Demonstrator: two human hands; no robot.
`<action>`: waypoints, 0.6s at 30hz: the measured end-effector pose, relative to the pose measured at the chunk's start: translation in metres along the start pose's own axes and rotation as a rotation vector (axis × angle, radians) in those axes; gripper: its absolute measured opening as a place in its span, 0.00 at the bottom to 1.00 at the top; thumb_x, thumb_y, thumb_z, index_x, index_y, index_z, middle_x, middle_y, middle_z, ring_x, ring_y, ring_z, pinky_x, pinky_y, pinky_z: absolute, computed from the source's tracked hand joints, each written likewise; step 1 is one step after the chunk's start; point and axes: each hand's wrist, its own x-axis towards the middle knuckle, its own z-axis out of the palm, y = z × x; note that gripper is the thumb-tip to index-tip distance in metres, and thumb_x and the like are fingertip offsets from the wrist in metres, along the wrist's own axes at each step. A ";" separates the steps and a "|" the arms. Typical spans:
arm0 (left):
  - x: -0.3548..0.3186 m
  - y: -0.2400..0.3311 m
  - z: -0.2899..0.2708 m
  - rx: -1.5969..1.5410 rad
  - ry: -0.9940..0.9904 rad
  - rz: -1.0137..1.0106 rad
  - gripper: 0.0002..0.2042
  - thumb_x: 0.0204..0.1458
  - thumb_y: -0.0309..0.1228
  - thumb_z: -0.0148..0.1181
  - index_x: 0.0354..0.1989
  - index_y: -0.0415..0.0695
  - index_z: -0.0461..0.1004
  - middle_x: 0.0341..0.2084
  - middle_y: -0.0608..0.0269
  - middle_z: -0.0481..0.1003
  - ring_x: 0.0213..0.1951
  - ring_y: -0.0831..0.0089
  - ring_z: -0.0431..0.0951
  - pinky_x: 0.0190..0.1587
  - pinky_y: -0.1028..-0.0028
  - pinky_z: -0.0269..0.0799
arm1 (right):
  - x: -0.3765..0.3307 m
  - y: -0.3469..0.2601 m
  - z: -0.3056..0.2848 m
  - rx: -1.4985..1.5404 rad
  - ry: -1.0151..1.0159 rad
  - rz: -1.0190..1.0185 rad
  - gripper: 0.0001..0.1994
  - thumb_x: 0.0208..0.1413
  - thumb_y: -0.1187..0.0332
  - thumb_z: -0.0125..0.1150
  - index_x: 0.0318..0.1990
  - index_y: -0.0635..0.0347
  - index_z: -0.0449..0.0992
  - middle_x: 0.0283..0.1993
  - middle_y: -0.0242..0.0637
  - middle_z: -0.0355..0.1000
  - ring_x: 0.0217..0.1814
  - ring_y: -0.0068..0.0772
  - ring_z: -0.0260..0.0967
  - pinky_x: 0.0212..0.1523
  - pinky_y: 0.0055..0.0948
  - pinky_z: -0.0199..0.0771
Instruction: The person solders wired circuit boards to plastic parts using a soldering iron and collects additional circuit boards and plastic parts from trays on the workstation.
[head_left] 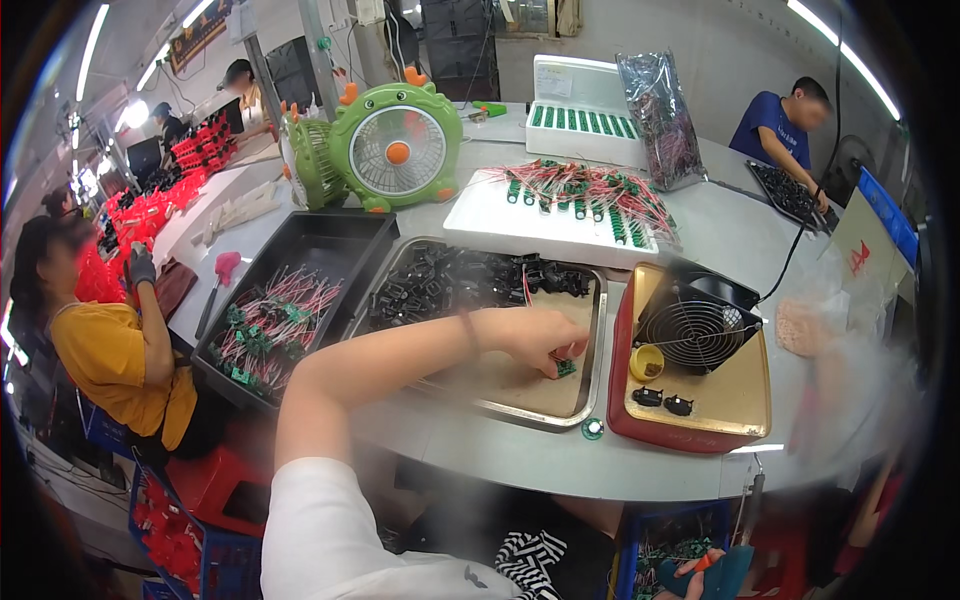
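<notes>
My left arm, in a white sleeve, reaches across a metal tray (pixel 478 402) lined with brown board. My left hand (pixel 540 338) is closed in a pinch on a small green circuit board (pixel 565 368), low over the tray's right part. Black plastic parts (pixel 450 285) are heaped along the tray's far side. At the lower edge my right hand (pixel 688 582) is closed around something orange (pixel 711 559), mostly cut off by the picture's edge. It is beside a blue crate (pixel 628 550) with green boards and wires in it.
Left of the tray stands a black bin (pixel 345 228) of wired boards. Behind are a white foam tray (pixel 480 215) of wired green pieces and a green fan (pixel 397 155). On the right, a red-and-gold tin (pixel 625 400) carries a black fan (pixel 695 330). Co-workers sit left and far right.
</notes>
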 end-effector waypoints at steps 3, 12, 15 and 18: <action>0.002 0.004 0.002 0.042 -0.001 0.044 0.15 0.38 0.28 0.66 0.36 0.42 0.69 0.30 0.56 0.73 0.37 0.58 0.74 0.39 0.64 0.69 | 0.000 0.001 -0.001 0.007 -0.004 0.007 0.16 0.45 0.74 0.49 0.43 0.73 0.68 0.35 0.42 0.66 0.24 0.26 0.61 0.28 0.21 0.62; 0.017 0.002 0.010 0.158 -0.095 0.087 0.11 0.39 0.34 0.62 0.22 0.39 0.70 0.27 0.56 0.71 0.33 0.58 0.72 0.34 0.62 0.67 | -0.002 0.002 -0.005 0.012 -0.004 0.028 0.17 0.45 0.74 0.49 0.44 0.73 0.67 0.37 0.42 0.66 0.24 0.25 0.61 0.29 0.21 0.62; 0.014 0.006 0.012 0.172 -0.081 0.107 0.13 0.41 0.37 0.62 0.23 0.39 0.70 0.24 0.53 0.70 0.31 0.56 0.72 0.34 0.62 0.67 | -0.003 0.003 -0.007 0.013 0.000 0.036 0.17 0.45 0.73 0.49 0.45 0.72 0.67 0.37 0.42 0.66 0.25 0.25 0.61 0.29 0.21 0.62; 0.010 0.001 0.015 0.199 0.077 0.255 0.15 0.43 0.38 0.62 0.23 0.38 0.69 0.22 0.52 0.70 0.30 0.56 0.73 0.33 0.61 0.67 | -0.002 0.006 -0.007 0.022 -0.003 0.045 0.18 0.45 0.73 0.49 0.45 0.72 0.67 0.38 0.42 0.66 0.25 0.25 0.61 0.30 0.21 0.62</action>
